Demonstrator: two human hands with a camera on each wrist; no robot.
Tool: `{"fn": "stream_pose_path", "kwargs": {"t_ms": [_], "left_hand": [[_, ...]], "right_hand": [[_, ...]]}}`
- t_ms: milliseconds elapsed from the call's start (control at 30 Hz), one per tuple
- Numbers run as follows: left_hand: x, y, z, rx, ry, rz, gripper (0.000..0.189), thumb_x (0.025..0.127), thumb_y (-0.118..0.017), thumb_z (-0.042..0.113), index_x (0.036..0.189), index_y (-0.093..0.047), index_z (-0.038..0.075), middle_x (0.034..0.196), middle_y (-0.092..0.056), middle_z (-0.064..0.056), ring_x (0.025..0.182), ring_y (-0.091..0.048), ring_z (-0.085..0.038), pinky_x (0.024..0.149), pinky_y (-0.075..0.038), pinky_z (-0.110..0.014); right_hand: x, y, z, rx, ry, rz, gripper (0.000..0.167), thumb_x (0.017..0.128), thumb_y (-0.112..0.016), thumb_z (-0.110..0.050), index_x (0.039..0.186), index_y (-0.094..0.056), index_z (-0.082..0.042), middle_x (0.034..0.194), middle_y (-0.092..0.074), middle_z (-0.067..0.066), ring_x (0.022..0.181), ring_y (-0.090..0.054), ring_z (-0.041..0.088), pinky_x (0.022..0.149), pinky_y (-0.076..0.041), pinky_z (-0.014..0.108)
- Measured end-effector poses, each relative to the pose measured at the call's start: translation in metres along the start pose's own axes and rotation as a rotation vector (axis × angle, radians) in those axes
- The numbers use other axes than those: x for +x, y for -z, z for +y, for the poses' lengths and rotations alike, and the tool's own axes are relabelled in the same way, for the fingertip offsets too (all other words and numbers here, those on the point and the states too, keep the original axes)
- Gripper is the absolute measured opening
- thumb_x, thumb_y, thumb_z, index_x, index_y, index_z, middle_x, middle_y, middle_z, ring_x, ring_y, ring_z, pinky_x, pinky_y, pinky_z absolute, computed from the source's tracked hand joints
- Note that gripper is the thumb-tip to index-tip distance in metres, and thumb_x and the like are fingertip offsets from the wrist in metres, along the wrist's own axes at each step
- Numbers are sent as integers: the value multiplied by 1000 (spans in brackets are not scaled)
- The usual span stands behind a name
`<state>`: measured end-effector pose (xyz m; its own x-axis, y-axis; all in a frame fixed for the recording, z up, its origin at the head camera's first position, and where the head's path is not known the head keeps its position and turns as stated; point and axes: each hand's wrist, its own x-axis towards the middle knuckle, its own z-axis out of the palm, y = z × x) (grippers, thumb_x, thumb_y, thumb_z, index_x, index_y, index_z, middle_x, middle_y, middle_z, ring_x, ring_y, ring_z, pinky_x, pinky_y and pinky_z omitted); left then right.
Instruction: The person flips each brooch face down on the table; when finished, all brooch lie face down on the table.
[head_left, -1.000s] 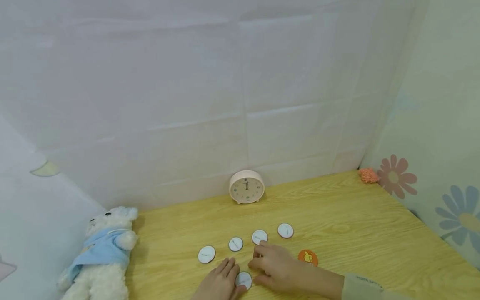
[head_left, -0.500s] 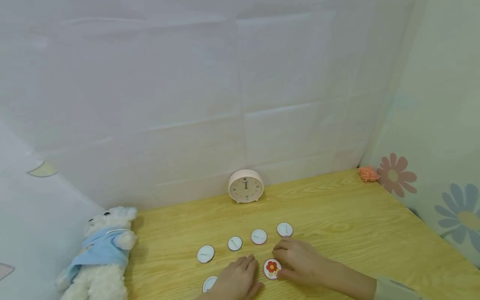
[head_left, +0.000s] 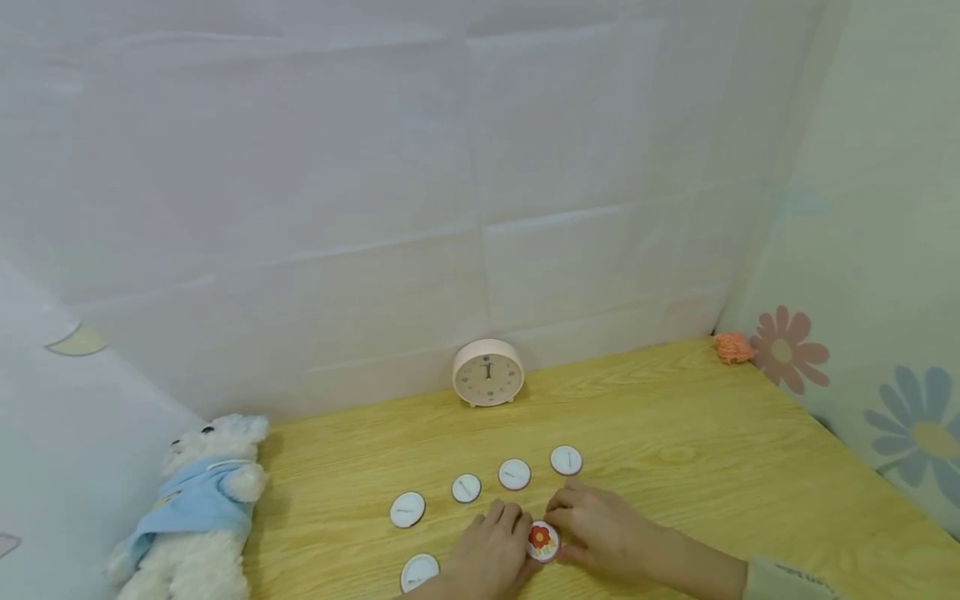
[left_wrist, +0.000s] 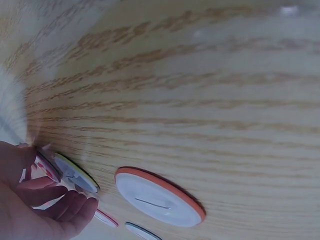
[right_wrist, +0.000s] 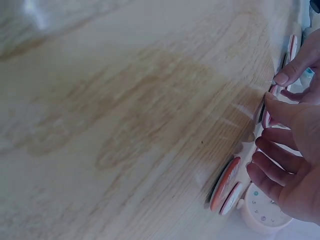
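A white button badge with a red flower (head_left: 543, 542) lies face up between both hands at the table's front. My left hand (head_left: 491, 546) pinches its left edge, thumb below and fingers above. From the other side my right hand (head_left: 600, 529) holds the right edge between thumb and fingers. The left wrist view shows the flower badge (left_wrist: 46, 167) beside the left thumb and fingers. In the right wrist view, the two hands' thumbs meet near the badge's rim (right_wrist: 267, 112). Face down around them lie several pin-backed badges, such as a white one (head_left: 420, 572) left of the left hand.
Behind the hands runs a row of face-down badges, from the left one (head_left: 407, 509) to the right one (head_left: 566, 460). A round clock (head_left: 488, 373) stands by the back wall. A white plush bear (head_left: 202, 508) lies at left; coral yarn (head_left: 732, 348) sits in the far corner.
The right hand has moved right since the first frame, where a face-down badge lay between the hands. The flower badge now shows face up, and the left hand has come across to its edge.
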<state>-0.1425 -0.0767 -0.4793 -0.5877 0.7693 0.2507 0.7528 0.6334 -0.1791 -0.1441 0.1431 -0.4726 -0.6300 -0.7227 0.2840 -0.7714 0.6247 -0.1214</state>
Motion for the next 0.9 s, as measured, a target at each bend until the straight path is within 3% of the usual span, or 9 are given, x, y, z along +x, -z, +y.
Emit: {"fn": "stream_pose_path", "kwargs": {"t_ms": [367, 600, 900], "left_hand": [[-1, -1, 2, 22, 14, 1, 45, 88, -67, 51, 108, -66, 11, 104, -55, 0, 95, -52, -13, 67, -50, -24], [0, 0, 3, -53, 31, -109, 50, 91, -64, 50, 117, -64, 7, 120, -60, -4, 116, -57, -21, 94, -50, -31], [0, 1, 4, -95, 50, -124, 50, 90, -65, 51, 115, -65, 8, 122, -61, -6, 117, -57, -23, 92, -51, -33]], "right_hand": [[0, -2, 0, -20, 41, 61, 31, 83, -76, -39, 99, -72, -13, 102, -63, -5, 95, -55, 8, 77, -51, 21], [-1, -4, 1, -17, 36, 48, 34, 81, -77, -40, 101, -72, -13, 104, -62, -5, 97, -55, 8, 78, -51, 22], [-1, -7, -1, -7, 31, 82, 36, 82, -76, -42, 101, -72, -11, 104, -61, -4, 98, -54, 8, 82, -51, 23]]}}
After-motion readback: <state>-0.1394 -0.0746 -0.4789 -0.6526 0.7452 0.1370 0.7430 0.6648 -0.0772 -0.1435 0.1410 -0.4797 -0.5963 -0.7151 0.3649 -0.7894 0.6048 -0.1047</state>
